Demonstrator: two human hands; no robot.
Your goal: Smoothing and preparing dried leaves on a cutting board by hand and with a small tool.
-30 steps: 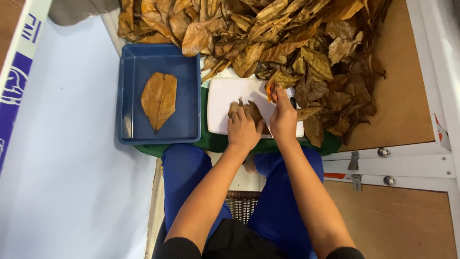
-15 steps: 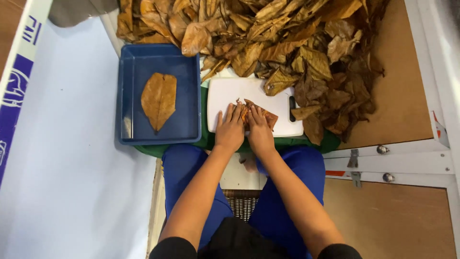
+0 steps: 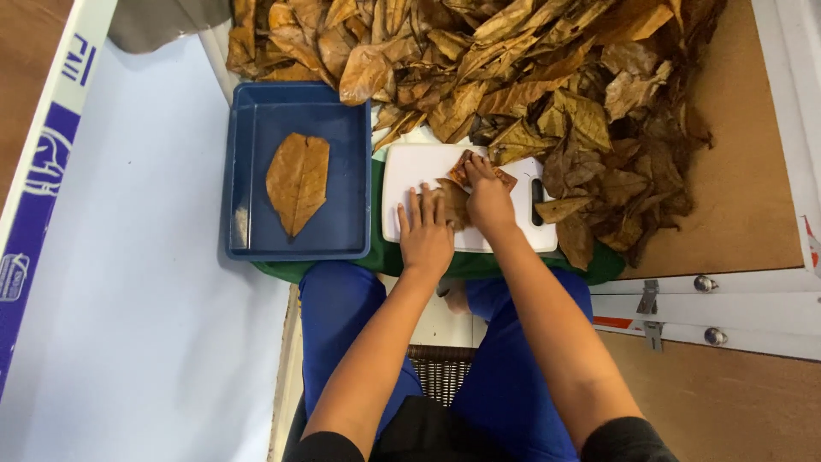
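A white cutting board (image 3: 410,171) lies on a green cloth in front of me. A brown dried leaf (image 3: 456,192) lies on the board. My left hand (image 3: 426,233) rests flat on the board, fingers spread, pressing the leaf's near left part. My right hand (image 3: 487,198) lies flat over the leaf's right part, fingers pointing away from me. A blue tray (image 3: 256,128) stands left of the board with one flattened orange-brown leaf (image 3: 298,181) in it.
A big heap of dried brown leaves (image 3: 513,77) covers the far side and spills right of the board onto a brown board surface (image 3: 744,197). A pale blue sheet (image 3: 128,282) lies at the left. A white metal frame (image 3: 710,295) runs at the right.
My right hand came back from the leaf heap onto the board. Both hands now press flat on the leaf, the right sliding farther up it.
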